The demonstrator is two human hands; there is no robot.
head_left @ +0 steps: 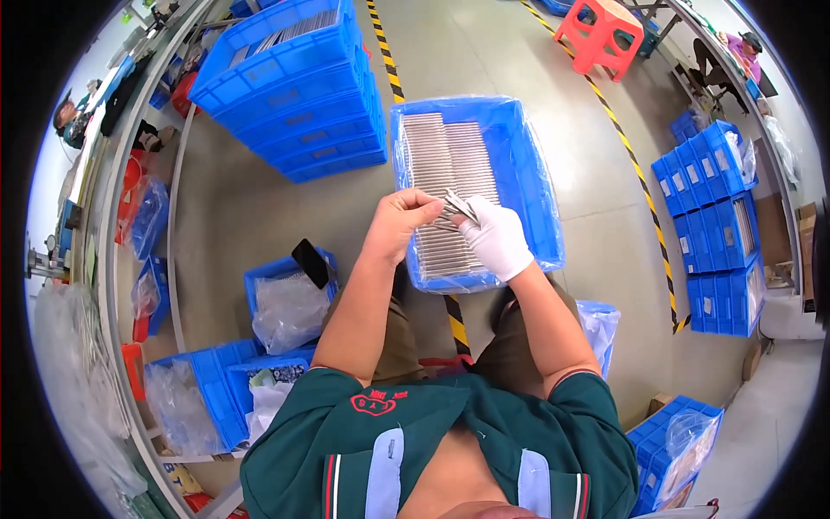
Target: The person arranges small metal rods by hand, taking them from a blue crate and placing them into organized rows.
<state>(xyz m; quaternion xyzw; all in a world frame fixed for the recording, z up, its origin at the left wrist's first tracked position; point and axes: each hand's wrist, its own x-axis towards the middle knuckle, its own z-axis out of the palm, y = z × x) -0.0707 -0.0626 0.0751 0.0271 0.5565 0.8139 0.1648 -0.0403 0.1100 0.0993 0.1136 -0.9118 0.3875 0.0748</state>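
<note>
A blue plastic bin [542, 186] lined with clear film stands in front of me. Inside, thin silvery metal rods [471, 156] lie side by side in two packed columns along its left and middle. Above them, my right hand [500, 240], in a white glove, is closed round a small bunch of loose metal rods [456, 208]. My bare left hand [402, 223] meets the bunch from the left, thumb and fingers pinched at the rod ends. The fingertips partly hide how many rods each hand has.
Stacked blue crates [298, 121] stand at the far left, more crates [713, 216] at the right. A red stool [601, 36] is at the back. Beside my left knee, a dark phone-like slab [310, 263] sits above a bagged crate [290, 311]. Striped tape [635, 160] marks the floor.
</note>
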